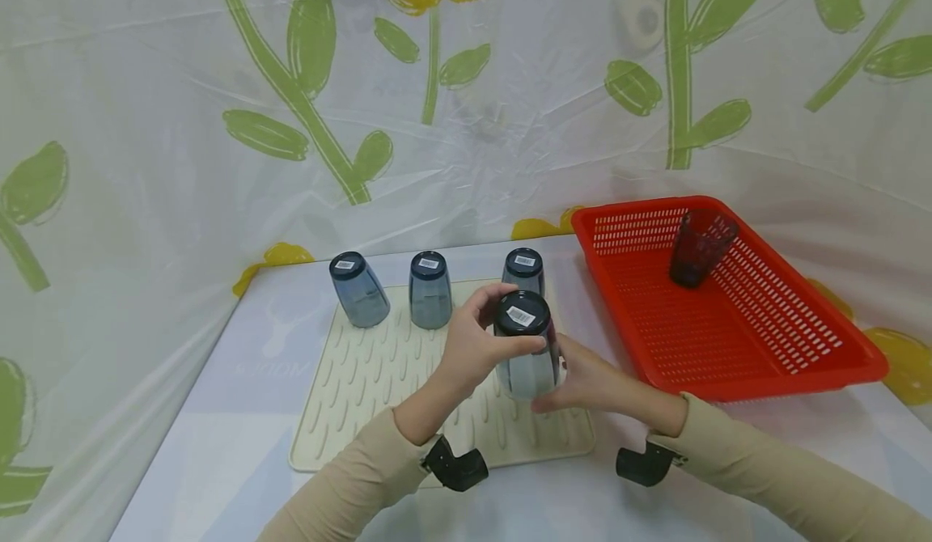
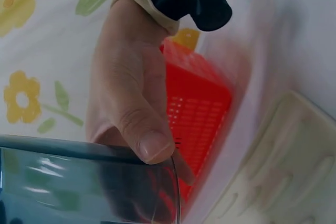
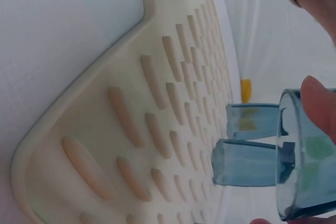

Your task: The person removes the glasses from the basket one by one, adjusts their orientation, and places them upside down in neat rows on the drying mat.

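Both hands grasp one inverted blue tumbler point(image 1: 526, 354) above the ribbed drying mat point(image 1: 364, 388). The left hand point(image 1: 476, 344) wraps its upper wall; the right hand point(image 1: 590, 384) cups the lower wall near the rim. The tumbler looks light, rigid and smooth, likely slippery, so a mid-wall grip suits it. Three more inverted tumblers point(image 1: 429, 290) stand along the mat's far edge, leaving open mat nearer the person. The red basket point(image 1: 794, 340), just right of the mat, holds a dark tumbler point(image 1: 699, 247).

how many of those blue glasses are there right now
5. Three upside down along the back of the drying mat: left, middle, right. One held in both hands. One in the red basket. None seems hidden.
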A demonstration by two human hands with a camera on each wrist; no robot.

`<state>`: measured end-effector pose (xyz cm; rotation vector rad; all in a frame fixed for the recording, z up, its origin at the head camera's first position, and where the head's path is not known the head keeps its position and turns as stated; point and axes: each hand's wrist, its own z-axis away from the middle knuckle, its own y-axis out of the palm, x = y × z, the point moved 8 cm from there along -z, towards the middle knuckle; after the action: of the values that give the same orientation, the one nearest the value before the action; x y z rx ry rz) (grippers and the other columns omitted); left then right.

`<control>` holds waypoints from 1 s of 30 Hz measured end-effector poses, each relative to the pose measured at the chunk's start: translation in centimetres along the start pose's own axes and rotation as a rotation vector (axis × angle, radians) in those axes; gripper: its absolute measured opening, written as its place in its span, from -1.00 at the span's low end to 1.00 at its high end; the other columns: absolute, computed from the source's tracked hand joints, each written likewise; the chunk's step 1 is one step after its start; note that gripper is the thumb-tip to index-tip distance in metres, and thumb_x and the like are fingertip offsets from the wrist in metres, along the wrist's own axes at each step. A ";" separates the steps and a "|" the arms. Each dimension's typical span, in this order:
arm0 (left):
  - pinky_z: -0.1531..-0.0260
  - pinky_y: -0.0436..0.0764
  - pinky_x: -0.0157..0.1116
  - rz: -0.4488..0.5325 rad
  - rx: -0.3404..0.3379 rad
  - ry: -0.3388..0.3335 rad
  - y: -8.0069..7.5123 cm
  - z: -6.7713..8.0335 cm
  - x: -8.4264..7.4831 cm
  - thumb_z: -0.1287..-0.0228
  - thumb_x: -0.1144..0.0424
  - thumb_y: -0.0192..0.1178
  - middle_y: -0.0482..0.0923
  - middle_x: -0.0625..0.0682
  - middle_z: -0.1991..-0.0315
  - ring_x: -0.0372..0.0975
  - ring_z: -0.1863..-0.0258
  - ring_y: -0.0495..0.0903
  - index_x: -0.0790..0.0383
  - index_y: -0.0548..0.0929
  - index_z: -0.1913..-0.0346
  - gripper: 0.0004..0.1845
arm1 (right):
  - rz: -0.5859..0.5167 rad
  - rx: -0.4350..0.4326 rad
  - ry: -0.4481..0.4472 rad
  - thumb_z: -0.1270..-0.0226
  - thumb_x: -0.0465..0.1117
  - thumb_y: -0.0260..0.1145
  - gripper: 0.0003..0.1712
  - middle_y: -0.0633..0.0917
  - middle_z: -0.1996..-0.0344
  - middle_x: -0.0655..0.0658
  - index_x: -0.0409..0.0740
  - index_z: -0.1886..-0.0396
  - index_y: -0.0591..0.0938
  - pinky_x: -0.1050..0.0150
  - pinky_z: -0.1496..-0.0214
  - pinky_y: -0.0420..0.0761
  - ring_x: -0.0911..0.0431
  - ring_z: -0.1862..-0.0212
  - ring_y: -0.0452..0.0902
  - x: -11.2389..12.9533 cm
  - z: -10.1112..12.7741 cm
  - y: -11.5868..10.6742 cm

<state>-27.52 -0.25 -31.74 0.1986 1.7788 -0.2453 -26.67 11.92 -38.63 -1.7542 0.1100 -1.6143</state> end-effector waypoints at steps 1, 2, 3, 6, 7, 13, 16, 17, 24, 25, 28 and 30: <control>0.03 0.47 -0.30 -0.006 -0.002 -0.003 0.0 0.0 0.1 0.13 0.44 0.38 0.50 0.16 0.02 -0.16 0.08 0.47 0.28 0.45 -0.09 -0.40 | 0.013 -0.002 0.016 0.21 -0.21 0.55 0.04 0.46 -0.13 -0.18 -0.11 -0.31 0.20 -0.22 -0.07 0.39 -0.11 -0.10 0.37 -0.1 0.0 -0.1; 0.03 0.47 -0.30 -0.011 -0.003 -0.005 0.0 -0.1 0.2 0.13 0.43 0.38 0.50 0.16 0.02 -0.16 0.07 0.47 0.28 0.45 -0.09 -0.40 | 0.023 -0.004 0.034 0.20 -0.21 0.55 0.02 0.47 -0.11 -0.19 -0.14 -0.30 0.21 -0.20 -0.06 0.41 -0.10 -0.09 0.38 -0.2 0.1 -0.2; 0.02 0.47 -0.30 -0.018 -0.005 -0.007 0.0 -0.1 0.3 0.13 0.43 0.39 0.50 0.15 0.01 -0.16 0.07 0.46 0.28 0.45 -0.09 -0.39 | 0.037 -0.005 0.052 0.20 -0.20 0.55 0.01 0.48 -0.10 -0.20 -0.17 -0.28 0.23 -0.18 -0.04 0.43 -0.10 -0.07 0.38 -0.3 0.1 -0.3; 0.00 0.46 -0.28 -0.025 -0.007 -0.004 0.1 -0.2 0.5 0.13 0.42 0.39 0.49 0.14 0.00 -0.15 0.05 0.45 0.27 0.45 -0.10 -0.39 | 0.079 -0.017 0.114 0.22 -0.14 0.56 0.00 0.47 -0.09 -0.22 -0.24 -0.25 0.25 -0.12 0.02 0.49 -0.12 -0.06 0.37 -0.5 0.4 -1.0; 0.00 0.46 -0.27 -0.028 -0.008 0.000 0.1 -0.3 0.6 0.13 0.42 0.39 0.49 0.14 0.00 -0.15 0.05 0.45 0.27 0.45 -0.09 -0.39 | 0.092 -0.020 0.129 0.22 -0.11 0.56 0.00 0.46 -0.09 -0.24 -0.27 -0.24 0.26 -0.12 0.03 0.50 -0.15 -0.08 0.36 -0.4 0.5 -1.3; -0.01 0.43 -0.24 -0.051 -0.019 0.008 0.1 -0.6 1.7 0.17 0.42 0.41 0.48 0.13 0.03 -0.16 0.05 0.44 0.28 0.46 -0.09 -0.37 | 0.164 -0.048 0.121 0.19 -0.08 0.54 0.00 0.39 -0.17 -0.31 -0.29 -0.25 0.26 -0.12 -0.03 0.48 -0.23 -0.17 0.28 0.8 1.0 -3.2; -0.04 0.41 -0.19 -0.059 -0.025 -0.009 0.2 -0.7 2.5 0.16 0.40 0.41 0.48 0.12 0.03 -0.16 0.04 0.42 0.26 0.46 -0.09 -0.37 | 0.205 -0.061 0.117 0.18 -0.06 0.54 0.01 0.38 -0.18 -0.33 -0.29 -0.26 0.25 -0.12 -0.02 0.49 -0.22 -0.16 0.30 1.3 1.2 -4.2; -0.04 0.40 -0.18 -0.061 -0.027 -0.017 0.2 -0.8 2.8 0.16 0.38 0.41 0.48 0.12 0.03 -0.16 0.04 0.42 0.25 0.46 -0.09 -0.37 | 0.213 -0.065 0.116 0.18 -0.07 0.54 0.00 0.38 -0.18 -0.34 -0.29 -0.26 0.25 -0.12 -0.01 0.49 -0.23 -0.16 0.30 1.5 1.2 -4.5; -0.06 0.39 -0.15 -0.067 -0.028 -0.033 0.5 -1.0 4.1 0.16 0.36 0.42 0.46 0.11 0.01 -0.15 0.03 0.40 0.24 0.47 -0.10 -0.37 | 0.258 -0.080 0.104 0.16 -0.09 0.53 -0.01 0.38 -0.18 -0.35 -0.31 -0.26 0.25 -0.10 -0.04 0.48 -0.22 -0.17 0.29 2.0 1.4 -6.6; -0.07 0.39 -0.15 -0.070 -0.028 -0.034 0.5 -1.0 4.3 0.16 0.36 0.42 0.46 0.11 0.01 -0.15 0.03 0.40 0.24 0.47 -0.10 -0.37 | 0.271 -0.087 0.107 0.16 -0.08 0.53 -0.01 0.38 -0.18 -0.34 -0.30 -0.26 0.25 -0.10 -0.05 0.47 -0.22 -0.16 0.30 2.0 1.5 -6.9; -0.06 0.40 -0.17 -0.081 -0.026 -0.031 0.7 -1.1 4.7 0.17 0.36 0.42 0.46 0.11 0.01 -0.15 0.03 0.41 0.25 0.47 -0.09 -0.37 | 0.304 -0.103 0.112 0.16 -0.05 0.53 0.01 0.39 -0.18 -0.34 -0.29 -0.26 0.24 -0.12 -0.05 0.46 -0.21 -0.16 0.31 2.3 1.6 -7.9; -0.06 0.41 -0.19 -0.085 -0.027 -0.033 0.8 -1.1 5.0 0.17 0.36 0.43 0.46 0.12 0.01 -0.16 0.03 0.41 0.26 0.47 -0.09 -0.36 | 0.328 -0.112 0.125 0.15 -0.04 0.52 0.01 0.40 -0.17 -0.35 -0.30 -0.27 0.23 -0.13 -0.04 0.47 -0.21 -0.15 0.32 2.4 1.5 -8.6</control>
<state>-29.46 0.83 -36.45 0.0987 1.7587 -0.2840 -28.28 17.59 -31.80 -1.6163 0.5292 -1.4964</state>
